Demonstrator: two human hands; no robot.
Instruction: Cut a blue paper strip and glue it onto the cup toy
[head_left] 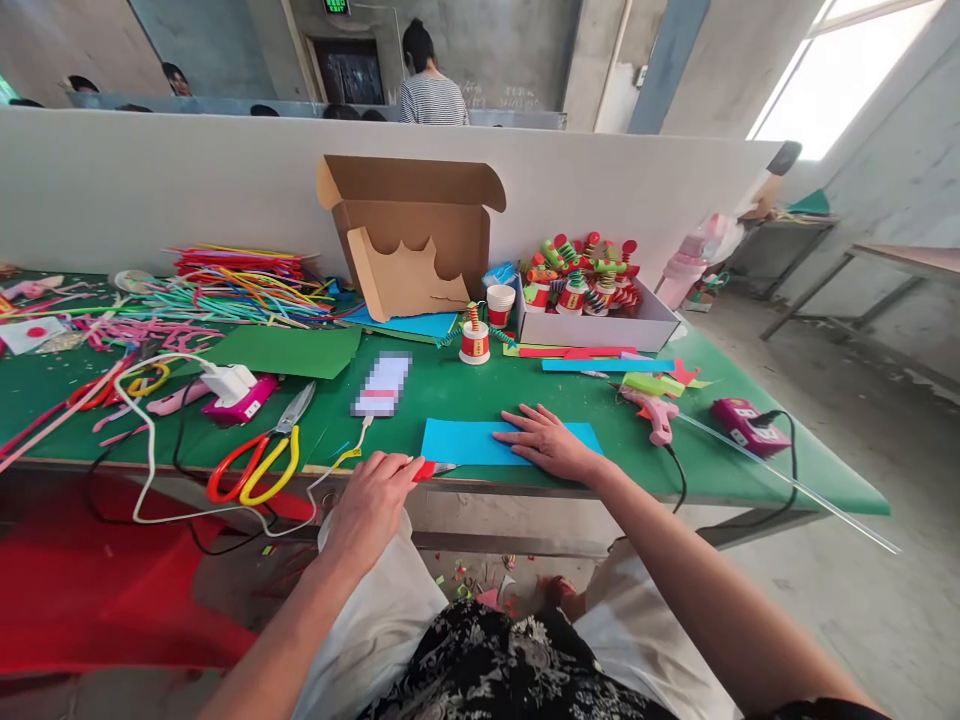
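Observation:
A strip of bright blue paper (pixel 469 440) lies along the front edge of the green table. My right hand (pixel 551 442) rests flat on it, fingers spread, covering its middle. My left hand (pixel 379 495) is closed around a red-handled craft knife (pixel 426 470), whose blade points right along the paper's lower left edge. Most of the knife's handle is hidden in my fingers. Behind the paper stands a small red-and-white paper-cup figure (pixel 474 345) with coiled green arms.
Scissors (pixel 274 445) and a phone (pixel 382 385) lie to the left. A pink glue gun (pixel 654 412) with its cord is right of the paper. Farther back stand a cardboard box (pixel 420 195) and a white box (pixel 600 330) of cup figures. Pipe cleaners (pixel 240 290) lie at the back left.

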